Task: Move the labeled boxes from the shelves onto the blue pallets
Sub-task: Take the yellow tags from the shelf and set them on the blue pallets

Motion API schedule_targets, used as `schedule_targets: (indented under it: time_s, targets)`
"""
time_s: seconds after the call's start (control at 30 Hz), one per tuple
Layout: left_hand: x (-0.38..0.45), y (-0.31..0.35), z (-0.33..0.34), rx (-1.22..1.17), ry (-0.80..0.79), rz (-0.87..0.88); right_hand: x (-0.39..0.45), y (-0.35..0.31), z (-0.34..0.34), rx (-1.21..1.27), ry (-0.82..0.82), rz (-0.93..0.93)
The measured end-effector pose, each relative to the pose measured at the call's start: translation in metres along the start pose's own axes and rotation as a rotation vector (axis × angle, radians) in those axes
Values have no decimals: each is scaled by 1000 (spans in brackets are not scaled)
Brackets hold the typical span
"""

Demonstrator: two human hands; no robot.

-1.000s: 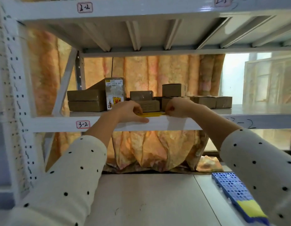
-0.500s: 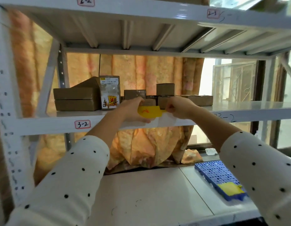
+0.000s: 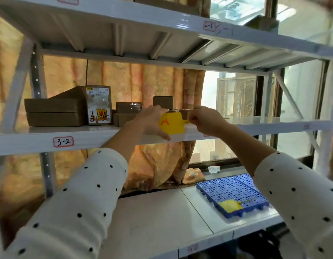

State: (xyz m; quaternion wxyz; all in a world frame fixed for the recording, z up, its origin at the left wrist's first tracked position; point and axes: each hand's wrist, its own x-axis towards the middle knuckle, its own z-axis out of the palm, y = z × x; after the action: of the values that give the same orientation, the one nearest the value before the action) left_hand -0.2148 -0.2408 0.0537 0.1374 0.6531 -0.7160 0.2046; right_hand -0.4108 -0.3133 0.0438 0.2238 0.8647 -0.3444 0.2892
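Note:
A yellow tag [image 3: 172, 123] with a red mark is held up between both hands in front of the middle shelf [image 3: 40, 142] marked 3-2. My left hand [image 3: 152, 122] grips its left side and my right hand [image 3: 206, 120] pinches its short handle. Brown cardboard boxes [image 3: 53, 112] stand on that shelf, one upright box [image 3: 99, 105] bearing a printed label, smaller boxes [image 3: 128, 114] partly hidden behind my hands. Blue pallets [image 3: 231, 193] lie on the lower shelf at the right, with another yellow tag [image 3: 230, 205] on the near one.
A white upper shelf [image 3: 162, 17] hangs overhead. Orange curtain [image 3: 152, 165] drapes behind the rack. A window [image 3: 234, 96] is at the back right. The lower shelf surface [image 3: 152, 221] stretches to the left of the pallets.
The yellow tag has come up off the shelf edge and now faces me upright between both hands. My view has swung right and down, showing more of the blue pallets.

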Motion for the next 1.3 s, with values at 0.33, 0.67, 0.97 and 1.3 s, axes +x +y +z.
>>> schedule_targets:
  time_s: [0.33,0.67,0.97,1.3]
  targets:
    - [19,86,25,-105,80,184,-79,50,-36,-93,-70,148]
    - [47,230,63,-250,51,444,-203,121,-88,-365,-253,416]
    - [55,362,82,-348,45,639,-301,167,-138,-523,-379,552]
    - [58,464,98,-364,19,700,-371,228,-151,-575,-397,591]
